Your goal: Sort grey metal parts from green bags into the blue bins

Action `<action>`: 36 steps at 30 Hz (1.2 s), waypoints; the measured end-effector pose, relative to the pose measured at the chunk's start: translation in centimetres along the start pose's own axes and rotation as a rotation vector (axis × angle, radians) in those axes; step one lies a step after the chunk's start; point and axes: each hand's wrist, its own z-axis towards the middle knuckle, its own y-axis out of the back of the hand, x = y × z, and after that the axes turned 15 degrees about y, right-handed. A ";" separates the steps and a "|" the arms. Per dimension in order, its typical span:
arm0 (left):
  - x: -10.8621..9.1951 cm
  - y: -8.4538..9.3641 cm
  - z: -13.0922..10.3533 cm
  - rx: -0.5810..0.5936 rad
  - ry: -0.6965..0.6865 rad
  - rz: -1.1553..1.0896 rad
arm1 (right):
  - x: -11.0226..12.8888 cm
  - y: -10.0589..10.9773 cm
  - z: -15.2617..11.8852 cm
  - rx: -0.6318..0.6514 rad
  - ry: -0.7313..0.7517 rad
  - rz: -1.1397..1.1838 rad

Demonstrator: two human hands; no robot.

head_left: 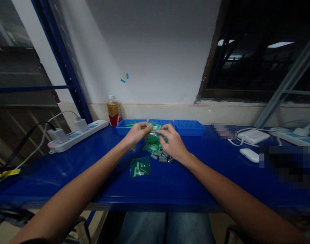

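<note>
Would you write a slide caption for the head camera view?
Bare left hand and right hand handle thin green plastic bags near small grey blocks on a blue tabletop.

Power strip (77, 136) lying left on the counter (106, 183), bottle (114, 112) standing beside three trays (190, 131) lining the far edge, heaped bags (151, 146) lying before them, blocks (163, 158) lying just nearer, single bag (140, 167) resting to their near left

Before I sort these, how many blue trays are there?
3, in a row along the table's back: left tray, partly behind the left hand; middle tray, partly behind the right hand; right tray.
</note>
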 end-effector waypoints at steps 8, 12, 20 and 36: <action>3.5 7.1 4.0 -0.640 -0.428 0.804 | -0.7 -0.9 -0.3 0.143 -0.120 -0.041; 5.2 7.9 5.2 -0.584 -0.367 0.978 | -0.5 -1.3 -0.3 0.265 -0.090 -0.027; 3.7 6.0 3.3 -0.598 -0.497 0.958 | -0.1 -1.1 -0.5 0.345 -0.111 -0.126; 0.7 2.1 0.1 -0.081 -0.481 0.758 | -0.1 -0.8 0.0 0.115 -0.254 0.031</action>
